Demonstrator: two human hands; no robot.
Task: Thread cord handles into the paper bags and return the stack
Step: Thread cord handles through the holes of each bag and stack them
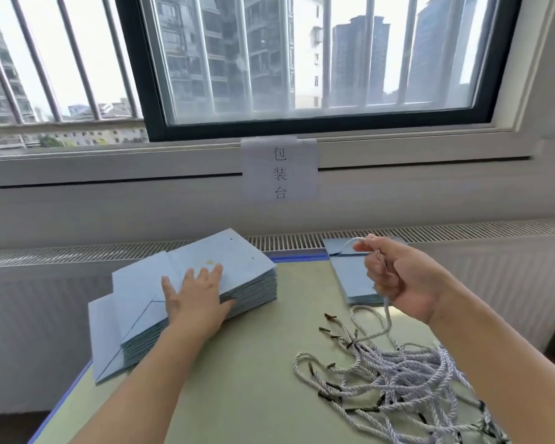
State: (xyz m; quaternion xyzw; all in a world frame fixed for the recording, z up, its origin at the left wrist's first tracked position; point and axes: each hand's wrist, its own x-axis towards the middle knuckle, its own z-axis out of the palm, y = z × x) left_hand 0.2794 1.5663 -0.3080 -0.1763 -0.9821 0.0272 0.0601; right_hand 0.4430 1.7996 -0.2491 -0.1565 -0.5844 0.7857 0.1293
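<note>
Nearest the lens, the tangle of white twisted cords sprawls over the right of the green table, their dark tipped ends fanned toward the middle. The right hand is raised above it with fingers curled round a single cord, whose upper end arcs over the forefinger while its tail trails down into the heap. The left hand lies flat, fingers spread, on the stack of blue paper bags at the table's left, thumb against the stack's edge. A few blue bags lie apart at the far right, just behind the raised hand; a cord seems to run across the top one, though the hand hides too much to be sure these are finished. The step in hand looks like drawing one handle free and peeling off the top bag. It would go best if the cord were lifted slowly so its tail slips out without dragging neighbours, and if the flat hand slid only the uppermost bag while keeping the rest squared. A paper sign taped below the window reads 包装台, meaning packing station; no brand is visible on the bags.
</note>
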